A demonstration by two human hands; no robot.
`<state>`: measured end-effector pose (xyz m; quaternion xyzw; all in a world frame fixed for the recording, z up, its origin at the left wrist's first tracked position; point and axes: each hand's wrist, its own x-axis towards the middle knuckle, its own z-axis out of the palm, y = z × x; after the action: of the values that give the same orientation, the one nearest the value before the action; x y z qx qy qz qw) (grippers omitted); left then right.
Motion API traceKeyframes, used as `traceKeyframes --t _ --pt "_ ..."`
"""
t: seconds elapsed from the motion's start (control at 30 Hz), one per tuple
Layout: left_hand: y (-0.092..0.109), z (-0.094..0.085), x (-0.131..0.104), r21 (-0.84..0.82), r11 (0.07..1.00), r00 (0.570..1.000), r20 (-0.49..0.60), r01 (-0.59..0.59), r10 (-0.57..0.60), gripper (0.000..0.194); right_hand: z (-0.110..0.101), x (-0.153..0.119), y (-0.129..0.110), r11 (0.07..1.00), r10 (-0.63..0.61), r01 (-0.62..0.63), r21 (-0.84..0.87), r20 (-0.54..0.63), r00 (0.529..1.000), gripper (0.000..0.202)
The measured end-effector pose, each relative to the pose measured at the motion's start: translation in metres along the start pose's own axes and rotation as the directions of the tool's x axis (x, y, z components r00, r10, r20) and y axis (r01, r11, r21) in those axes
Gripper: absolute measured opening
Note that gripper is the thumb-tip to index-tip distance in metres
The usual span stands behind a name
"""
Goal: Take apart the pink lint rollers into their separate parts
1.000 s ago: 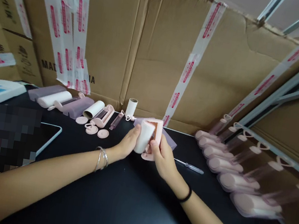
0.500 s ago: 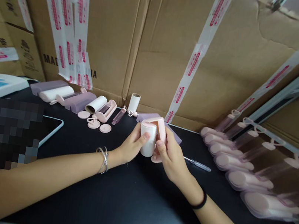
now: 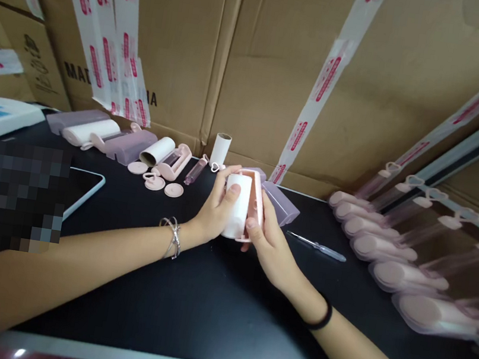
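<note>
My left hand (image 3: 216, 209) is closed round a white lint roll (image 3: 238, 203), held upright over the table. My right hand (image 3: 273, 238) grips a pink roller holder (image 3: 255, 203) from its right side. The roll sits at the holder's open side, partly between its ends; whether it is seated cannot be seen. Behind my right hand lies a translucent purple cover (image 3: 281, 202). A small screwdriver (image 3: 317, 246) rests to the right of it. Just beyond my left hand stands an empty white tube (image 3: 220, 150) with a pink heart-shaped loop at its foot.
Left of my hands lie another roll (image 3: 158, 151), a pink holder (image 3: 176, 162), round pink caps (image 3: 173, 190) and purple covers (image 3: 130, 146). Several lint rollers (image 3: 384, 249) line the right side. A tablet-like device (image 3: 86, 180) lies left. Cardboard (image 3: 257, 86) walls the back.
The holder has turned so its open side and lower end show beside the roll, and the roll has come closer into it. The view has tilted down, revealing the table's front edge.
</note>
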<state>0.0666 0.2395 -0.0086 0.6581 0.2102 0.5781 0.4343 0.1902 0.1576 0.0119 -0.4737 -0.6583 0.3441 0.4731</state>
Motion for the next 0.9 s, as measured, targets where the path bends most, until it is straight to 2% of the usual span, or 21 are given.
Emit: traceKeyframes --t 0.17,0.3,0.47,0.57,0.63,0.73,0.9 --pt "-0.002 0.002 0.001 -0.002 0.999 0.998 -0.039 0.043 -0.043 0.033 0.009 -0.002 0.006 0.951 0.135 -0.131 0.282 0.005 0.991 0.072" --pt "-0.004 0.001 0.002 0.061 0.997 0.996 -0.075 0.044 -0.040 0.033 0.013 0.000 0.009 0.851 0.283 -0.258 0.457 0.014 0.959 0.061" --pt "-0.003 0.000 0.003 0.152 0.986 0.984 -0.153 -0.070 0.094 0.035 0.006 0.006 0.009 0.750 0.409 -0.410 0.520 0.123 0.904 0.039" --pt "-0.004 0.000 0.005 0.194 0.979 0.971 -0.215 -0.063 0.106 0.030 0.005 0.007 0.008 0.672 0.452 -0.496 0.550 0.226 0.863 0.039" --pt "-0.005 0.001 0.006 0.182 0.983 0.970 -0.237 -0.013 0.057 0.028 0.010 0.005 0.009 0.641 0.440 -0.495 0.586 0.248 0.863 0.041" --pt "-0.008 0.002 0.007 0.139 0.989 0.963 -0.269 0.058 -0.019 0.027 0.019 0.003 0.012 0.636 0.399 -0.437 0.636 0.213 0.892 0.040" --pt "-0.009 0.004 0.008 0.127 0.986 0.961 -0.269 0.107 -0.070 0.024 0.025 0.000 0.014 0.645 0.387 -0.395 0.654 0.166 0.907 0.040"
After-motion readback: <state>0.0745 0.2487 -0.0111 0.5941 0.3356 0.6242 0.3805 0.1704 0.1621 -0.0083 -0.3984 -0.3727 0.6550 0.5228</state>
